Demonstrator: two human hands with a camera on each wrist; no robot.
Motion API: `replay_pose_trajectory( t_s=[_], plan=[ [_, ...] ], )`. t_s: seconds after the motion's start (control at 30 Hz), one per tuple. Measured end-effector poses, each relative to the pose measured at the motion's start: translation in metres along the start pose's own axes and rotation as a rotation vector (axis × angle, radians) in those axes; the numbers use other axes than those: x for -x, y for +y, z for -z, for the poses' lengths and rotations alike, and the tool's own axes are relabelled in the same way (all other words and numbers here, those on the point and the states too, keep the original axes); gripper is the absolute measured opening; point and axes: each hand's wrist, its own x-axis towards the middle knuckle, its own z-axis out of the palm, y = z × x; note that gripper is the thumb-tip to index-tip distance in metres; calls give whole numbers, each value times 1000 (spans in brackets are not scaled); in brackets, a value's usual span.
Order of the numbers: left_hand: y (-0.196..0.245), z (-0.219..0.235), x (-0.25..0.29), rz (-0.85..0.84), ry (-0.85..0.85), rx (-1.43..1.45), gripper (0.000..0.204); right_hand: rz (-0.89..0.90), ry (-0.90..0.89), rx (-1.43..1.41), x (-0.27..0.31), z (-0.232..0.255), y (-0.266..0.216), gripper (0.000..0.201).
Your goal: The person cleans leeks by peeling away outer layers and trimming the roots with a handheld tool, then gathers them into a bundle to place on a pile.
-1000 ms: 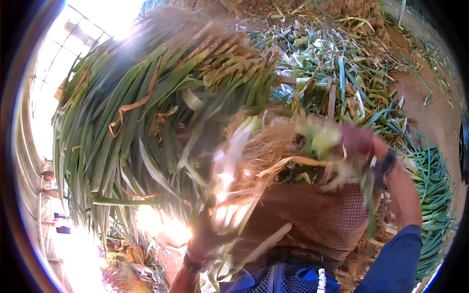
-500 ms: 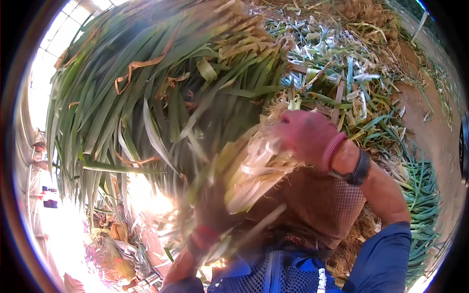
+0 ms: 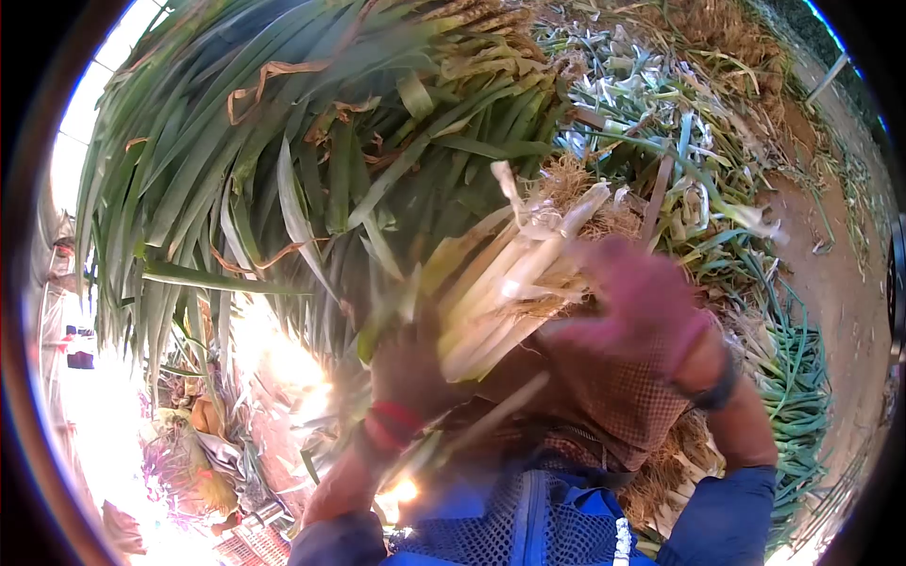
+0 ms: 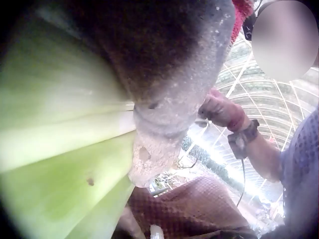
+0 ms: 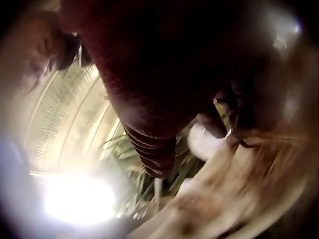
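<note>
A bunch of leeks [image 3: 514, 283] lies slanted in front of me, pale shanks and stringy roots up and to the right. My gloved left hand [image 3: 411, 373] grips it lower down by the leaves; in the left wrist view broad green leaves [image 4: 75, 174] fan out beside the grey glove thumb [image 4: 154, 154]. My right hand [image 3: 632, 302], in a dark red glove and blurred, hovers by the root end with thumb and fingers apart. In the right wrist view its fingers hang close above the pale stalks [image 5: 214, 199].
A large heap of leeks [image 3: 283, 141] rises at left and ahead. Trimmed stalks and leaves [image 3: 651, 104] litter the ground beyond. More green stalks [image 3: 797, 396] are stacked at right, beside bare soil [image 3: 812, 226]. A brown checked cloth [image 3: 604, 396] covers the lap.
My right hand first came from the right to the bunch's root end, then drew slightly back to the right and down. The left hand keeps its grip as the bunch settles at a slant.
</note>
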Motion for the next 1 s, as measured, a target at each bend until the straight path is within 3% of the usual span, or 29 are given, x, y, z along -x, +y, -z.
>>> replay_pose_trajectory(
  t_s=[0.03,0.07,0.13,0.2,0.23,0.27,0.3,0.33,0.37,0.43,0.5,0.57,0.63,0.73,0.8,0.87,0.93,0.97,1.0],
  plan=[
    [0,-2,0,0,-2,-1,130,-57,-109,-58,1,-18,-18,48],
    [0,-4,1,-9,21,-7,130,-57,-112,-60,0,-34,-20,48],
    [0,-6,3,-11,53,-9,130,-68,-26,-148,-3,-68,-18,24],
    [-3,-6,5,-9,50,-39,129,24,178,293,-11,-80,36,15],
    [-3,-5,7,-5,54,-36,129,39,479,99,-23,-54,71,17],
    [-2,-4,7,12,41,-42,129,-317,389,293,-28,-43,127,22],
    [-1,-3,9,26,21,-48,129,-643,318,145,-33,-2,154,29],
    [1,0,9,22,22,-41,129,-737,340,345,-25,17,201,33],
    [4,4,7,39,-10,-19,128,-728,349,356,-24,29,201,33],
    [7,6,5,64,-48,11,128,-638,482,7,-9,50,185,38],
    [12,4,2,37,-34,-4,127,-597,120,-237,-24,55,98,50],
    [19,5,3,31,-41,-2,126,-258,50,-66,-28,28,49,50],
    [22,2,4,37,-42,0,125,-141,65,140,-36,-2,16,43],
    [20,-5,9,9,-21,-115,124,-36,-27,249,-40,-42,44,33],
    [19,-10,11,-57,87,-71,120,-146,46,362,-42,-57,91,18],
    [20,-11,16,-61,83,-83,118,-368,160,504,-40,-67,196,13],
    [20,-8,14,-64,86,-102,117,-619,200,380,-17,-20,280,23],
    [22,-4,14,-73,131,-106,113,-702,223,269,-17,11,251,28],
    [26,-4,18,-87,161,-110,109,-585,225,162,-21,23,222,32]
  ],
)
